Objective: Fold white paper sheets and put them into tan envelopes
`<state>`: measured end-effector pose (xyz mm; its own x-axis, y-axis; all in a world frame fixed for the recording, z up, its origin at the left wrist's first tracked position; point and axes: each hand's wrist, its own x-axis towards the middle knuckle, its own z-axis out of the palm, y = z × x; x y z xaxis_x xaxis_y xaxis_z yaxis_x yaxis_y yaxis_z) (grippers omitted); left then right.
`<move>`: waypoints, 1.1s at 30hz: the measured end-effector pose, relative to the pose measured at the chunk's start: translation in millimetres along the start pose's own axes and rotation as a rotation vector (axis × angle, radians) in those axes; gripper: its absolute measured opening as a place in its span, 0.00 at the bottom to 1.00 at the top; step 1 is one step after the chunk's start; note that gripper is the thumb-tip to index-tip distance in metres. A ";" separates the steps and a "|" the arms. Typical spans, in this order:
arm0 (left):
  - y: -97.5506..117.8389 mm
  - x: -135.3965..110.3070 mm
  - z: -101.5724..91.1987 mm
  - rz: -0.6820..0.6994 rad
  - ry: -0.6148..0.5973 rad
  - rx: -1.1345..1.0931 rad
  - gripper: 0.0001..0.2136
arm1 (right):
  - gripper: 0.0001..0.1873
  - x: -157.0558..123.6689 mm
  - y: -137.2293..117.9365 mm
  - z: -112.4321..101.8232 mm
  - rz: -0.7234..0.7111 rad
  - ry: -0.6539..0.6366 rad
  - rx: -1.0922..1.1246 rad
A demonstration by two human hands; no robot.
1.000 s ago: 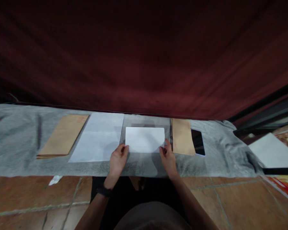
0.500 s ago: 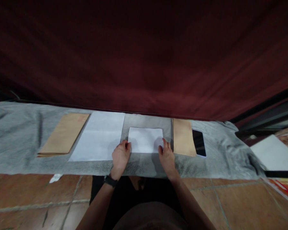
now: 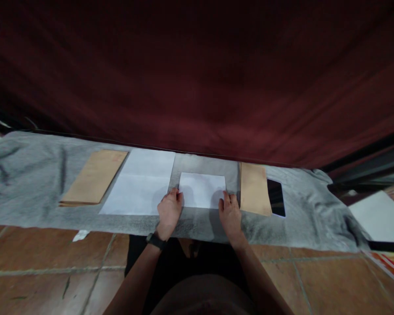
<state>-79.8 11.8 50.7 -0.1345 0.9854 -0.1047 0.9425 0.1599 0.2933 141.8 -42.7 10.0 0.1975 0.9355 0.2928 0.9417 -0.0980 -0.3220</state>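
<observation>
- Seen from the head camera, the smaller white paper [image 3: 202, 189] lies on the grey cloth [image 3: 305, 205] between both hands, in front of the person.
- The left hand [image 3: 169, 211] has its fingers curled at the paper's left edge; whether they pinch it or merely press, I can't tell.
- The right hand [image 3: 230, 215] is at the right edge, near the lower corner, fingers bent; I can't tell how firmly it grips either.
- If one side were pulled harder, I'd expect the paper to skew or buckle, since the hands work at opposite edges.
- The cloth looks soft and rumpled, so pressing hard might crease the paper unevenly.
- The left hand overlaps the near right corner of the large white sheet [image 3: 138, 188]; a sideways sweep could drag it.
- The right-hand brown envelopes [image 3: 255, 189] lie just beside the right hand, so an outward slip might nudge them into the phone [image 3: 276, 199].
</observation>
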 end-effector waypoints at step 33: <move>56.8 7.6 39.3 0.583 0.095 -0.111 0.24 | 0.29 17.6 -44.6 30.4 -0.218 -0.170 -0.043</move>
<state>-15.2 26.0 29.3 0.3636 0.9126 0.1871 0.8324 -0.4085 0.3745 95.1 -11.5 2.1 -0.0561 0.9793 0.1946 0.9684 0.1008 -0.2281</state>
